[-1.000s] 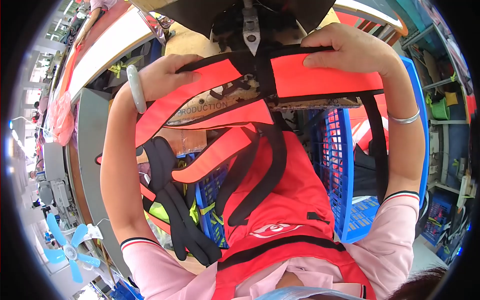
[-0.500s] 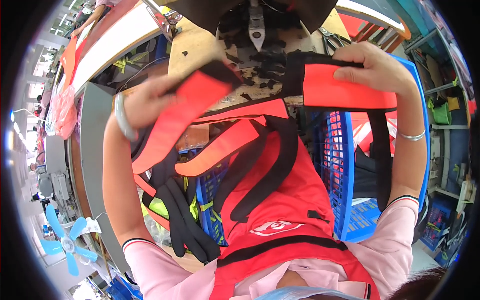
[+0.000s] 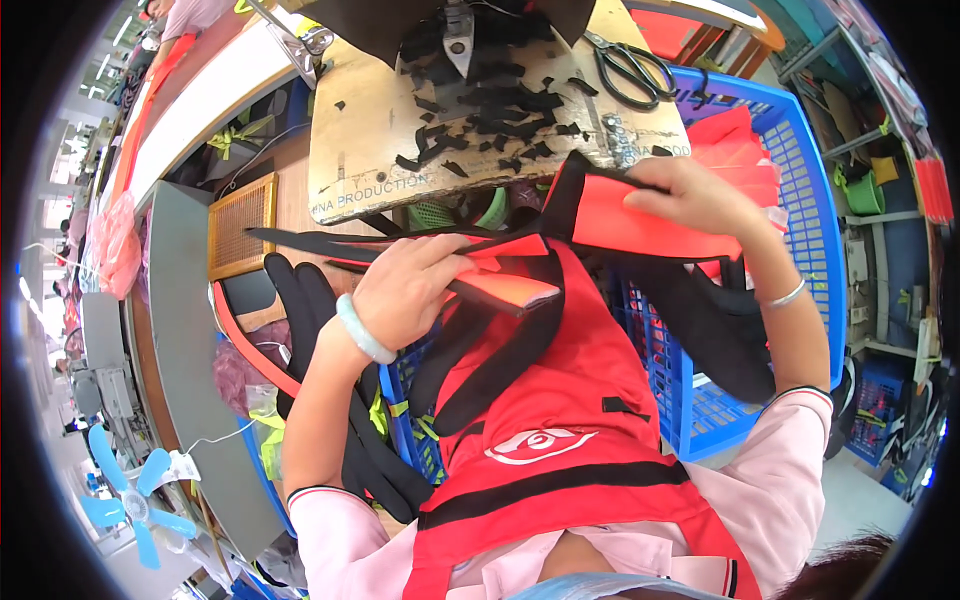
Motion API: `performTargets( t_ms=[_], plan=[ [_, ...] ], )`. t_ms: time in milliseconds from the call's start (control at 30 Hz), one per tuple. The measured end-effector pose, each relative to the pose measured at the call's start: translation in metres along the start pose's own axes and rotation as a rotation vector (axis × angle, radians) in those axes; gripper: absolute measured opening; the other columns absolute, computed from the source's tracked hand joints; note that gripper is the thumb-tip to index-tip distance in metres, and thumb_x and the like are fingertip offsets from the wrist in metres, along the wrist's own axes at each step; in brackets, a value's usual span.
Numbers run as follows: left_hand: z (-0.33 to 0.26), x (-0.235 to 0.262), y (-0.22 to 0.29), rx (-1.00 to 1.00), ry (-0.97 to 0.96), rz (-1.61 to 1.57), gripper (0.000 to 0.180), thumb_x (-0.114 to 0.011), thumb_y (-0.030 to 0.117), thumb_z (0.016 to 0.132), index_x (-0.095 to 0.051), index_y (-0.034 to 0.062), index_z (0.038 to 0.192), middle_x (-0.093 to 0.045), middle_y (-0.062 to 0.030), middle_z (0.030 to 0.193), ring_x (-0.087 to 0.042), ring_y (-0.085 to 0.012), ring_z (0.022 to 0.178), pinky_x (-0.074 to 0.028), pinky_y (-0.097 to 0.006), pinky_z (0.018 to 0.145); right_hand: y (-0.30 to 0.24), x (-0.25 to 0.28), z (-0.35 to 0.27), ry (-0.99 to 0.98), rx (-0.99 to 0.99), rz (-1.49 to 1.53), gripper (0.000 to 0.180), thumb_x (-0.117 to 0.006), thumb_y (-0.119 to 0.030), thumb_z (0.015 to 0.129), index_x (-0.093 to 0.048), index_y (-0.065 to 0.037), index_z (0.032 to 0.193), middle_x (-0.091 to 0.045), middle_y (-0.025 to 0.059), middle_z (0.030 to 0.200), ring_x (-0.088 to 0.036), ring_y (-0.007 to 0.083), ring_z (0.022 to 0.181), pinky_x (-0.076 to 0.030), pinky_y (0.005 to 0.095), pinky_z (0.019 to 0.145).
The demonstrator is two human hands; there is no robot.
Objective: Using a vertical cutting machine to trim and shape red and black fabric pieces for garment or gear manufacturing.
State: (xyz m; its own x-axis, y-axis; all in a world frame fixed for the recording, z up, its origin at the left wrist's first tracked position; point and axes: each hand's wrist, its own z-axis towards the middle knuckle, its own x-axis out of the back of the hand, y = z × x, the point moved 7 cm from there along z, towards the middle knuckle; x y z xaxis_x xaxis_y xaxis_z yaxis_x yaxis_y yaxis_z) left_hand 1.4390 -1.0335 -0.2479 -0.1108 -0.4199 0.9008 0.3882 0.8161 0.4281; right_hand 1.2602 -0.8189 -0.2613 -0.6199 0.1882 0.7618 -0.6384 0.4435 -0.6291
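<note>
In my right hand (image 3: 700, 200) is an orange fabric panel with black edging (image 3: 650, 222), pinched along its upper edge between thumb and fingers. My left hand (image 3: 415, 285) closes on a bundle of orange and black fabric strips (image 3: 515, 290) lower down, left of the panel. The bundle's hidden part lies under my palm. Black padded straps (image 3: 510, 370) hang from the work over my red apron (image 3: 560, 490). Both hands are just in front of a wooden board (image 3: 360, 130), which bears many black fabric scraps (image 3: 510, 105).
A pointed metal machine part (image 3: 458, 45) stands over the board. Black-handled scissors (image 3: 635, 75) lie at its right. A blue basket (image 3: 690, 405) with orange pieces stands right. More black straps (image 3: 375, 450) hang left, near a wooden-framed tray (image 3: 243, 228).
My left hand has come down and inward, from the raised orange strip to the bundle. My right hand has lowered slightly with the panel. The board shows more fully.
</note>
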Motion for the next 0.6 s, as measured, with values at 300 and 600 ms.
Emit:
performTargets(
  t_ms=[300, 600],
  plan=[
    [-0.024, 0.046, 0.040, -0.011, -0.142, 0.197, 0.034, -0.067, 0.004, 0.074, -0.061, 0.0066, 0.107, -0.057, -0.0092, 0.115, -0.058, -0.0272, 0.100, -0.045, -0.037, 0.086, -0.096, -0.122, -0.050, 0.261, 0.221, 0.069, 0.018, -0.074, -0.016, 0.076, -0.064, -0.004, 0.085, -0.041, 0.0264, 0.144, -0.049, 0.0397, 0.125, -0.039, 0.0472, 0.105],
    [-0.040, 0.081, 0.066, -0.017, -0.307, 0.003, 0.044, -0.060, -0.002, 0.062, -0.066, 0.0096, 0.104, -0.061, -0.0119, 0.113, -0.057, -0.0319, 0.085, -0.044, -0.039, 0.074, -0.118, -0.121, -0.030, 0.338, 0.455, 0.055, 0.019, -0.075, -0.014, 0.073, -0.067, -0.007, 0.090, -0.062, 0.0141, 0.110, -0.056, 0.0360, 0.114, -0.041, 0.0486, 0.106]
  ],
)
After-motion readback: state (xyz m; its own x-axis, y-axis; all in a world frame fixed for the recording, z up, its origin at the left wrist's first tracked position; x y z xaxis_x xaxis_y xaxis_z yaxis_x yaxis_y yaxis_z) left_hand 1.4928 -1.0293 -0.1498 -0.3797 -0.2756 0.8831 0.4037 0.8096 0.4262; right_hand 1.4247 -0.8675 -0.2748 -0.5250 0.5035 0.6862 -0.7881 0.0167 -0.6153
